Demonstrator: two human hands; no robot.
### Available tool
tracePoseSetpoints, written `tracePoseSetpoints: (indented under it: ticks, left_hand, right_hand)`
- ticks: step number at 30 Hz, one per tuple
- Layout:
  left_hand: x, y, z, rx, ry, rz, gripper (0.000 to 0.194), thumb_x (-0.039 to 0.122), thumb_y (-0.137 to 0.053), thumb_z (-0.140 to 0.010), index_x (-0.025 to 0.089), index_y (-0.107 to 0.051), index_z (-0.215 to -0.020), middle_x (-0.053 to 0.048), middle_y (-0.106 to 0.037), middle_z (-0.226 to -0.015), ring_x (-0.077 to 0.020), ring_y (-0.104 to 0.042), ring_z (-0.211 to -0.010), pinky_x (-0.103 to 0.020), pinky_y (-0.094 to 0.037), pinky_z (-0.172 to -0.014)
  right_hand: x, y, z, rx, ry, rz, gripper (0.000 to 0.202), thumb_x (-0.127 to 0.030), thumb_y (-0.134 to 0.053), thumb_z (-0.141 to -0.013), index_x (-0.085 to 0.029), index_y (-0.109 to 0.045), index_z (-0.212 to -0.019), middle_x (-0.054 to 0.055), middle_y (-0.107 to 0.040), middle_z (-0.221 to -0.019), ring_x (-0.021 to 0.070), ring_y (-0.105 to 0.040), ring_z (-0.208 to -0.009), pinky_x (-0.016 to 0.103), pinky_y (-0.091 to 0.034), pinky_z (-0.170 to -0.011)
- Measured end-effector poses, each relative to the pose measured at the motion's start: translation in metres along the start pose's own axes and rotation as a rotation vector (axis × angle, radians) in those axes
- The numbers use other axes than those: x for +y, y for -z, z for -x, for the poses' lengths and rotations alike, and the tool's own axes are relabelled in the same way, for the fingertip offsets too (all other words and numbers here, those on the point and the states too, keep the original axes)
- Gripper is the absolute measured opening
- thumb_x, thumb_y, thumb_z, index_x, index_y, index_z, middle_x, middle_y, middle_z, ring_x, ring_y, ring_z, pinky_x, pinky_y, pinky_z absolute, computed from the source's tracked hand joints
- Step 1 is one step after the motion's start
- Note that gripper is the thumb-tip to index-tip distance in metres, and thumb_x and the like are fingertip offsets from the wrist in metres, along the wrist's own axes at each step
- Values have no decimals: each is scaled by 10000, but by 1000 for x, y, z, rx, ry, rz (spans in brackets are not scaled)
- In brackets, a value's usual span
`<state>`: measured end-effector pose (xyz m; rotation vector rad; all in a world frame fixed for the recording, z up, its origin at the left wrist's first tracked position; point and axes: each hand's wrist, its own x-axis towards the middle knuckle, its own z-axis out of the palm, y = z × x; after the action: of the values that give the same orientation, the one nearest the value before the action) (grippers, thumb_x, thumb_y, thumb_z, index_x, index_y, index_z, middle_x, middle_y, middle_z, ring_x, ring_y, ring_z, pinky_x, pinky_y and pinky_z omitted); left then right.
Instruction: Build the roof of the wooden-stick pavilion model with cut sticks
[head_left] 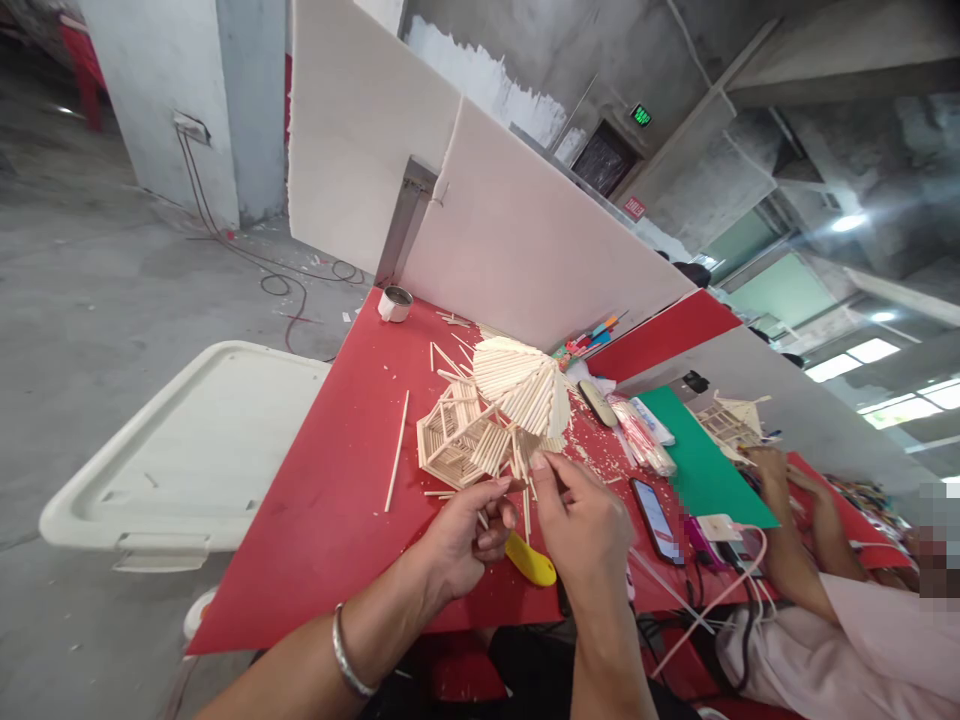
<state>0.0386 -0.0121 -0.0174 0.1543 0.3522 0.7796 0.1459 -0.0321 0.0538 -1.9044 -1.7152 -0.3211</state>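
Observation:
Both hands are in front of a model built of thin wooden sticks (454, 440), with a fan-like roof of sticks (517, 375) behind it. My left hand (465, 545) wears a silver bracelet (345, 650); its thumb and forefinger are pinched together, the other fingers curled. What lies in that pinch is too small to name. My right hand (589, 520) is closed too, thumb against forefinger, at the model's near right edge; its fingers hide what it holds. Below and between the hands lies a yellow-handled tool (531, 562), partly covered.
A loose stick (397, 450) lies left on the red table (322, 520). A tin (395, 303) stands at the far corner, white panels behind. Bagged sticks (643, 435), a phone (656, 520) and cables are at right. Beyond, a co-worker's hands (772, 470) work at another stick model.

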Motion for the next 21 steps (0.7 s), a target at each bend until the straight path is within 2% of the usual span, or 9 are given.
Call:
tracePoseSetpoints:
  ticks: [3,8,13,21]
  left_hand:
    - [0,-2,1,8,-6,-10,159,259,-654,-744,128,-647,-833,38,-561,-488,-12,-213,-288,-175,-60,-348]
    - [0,-5,1,17,-23,-35,172,263,-703,-714,140,-615,-796,49,-549,-484,-6,-204,-298,-167,-57,-355]
    - [0,-4,-1,-19,-39,-49,241,288,-755,-683,143,-581,-764,61,-533,-504,4,-203,-310,-164,-54,-359]
    - [0,-4,-2,-32,-30,-60,363,354,-822,-620,128,-546,-689,73,-504,-501,15,-216,-322,-145,-71,-351]
  right_hand:
    - [8,1,2,22,-22,-64,385,-462,-450,-893,-209,-736,-943,68,-736,-888,187,-652,-724,281,-444,-657]
    - [18,-1,11,-13,-16,-181,348,-410,-463,-882,-199,-725,-973,80,-728,-968,206,-665,-859,287,-487,-714]
    - [14,-1,18,-77,8,-214,300,-405,-508,-862,-210,-724,-932,75,-714,-906,192,-652,-817,279,-492,-691]
    - [12,-4,20,-83,33,-209,271,-371,-521,-848,-203,-719,-925,65,-695,-863,181,-632,-779,275,-479,-668]
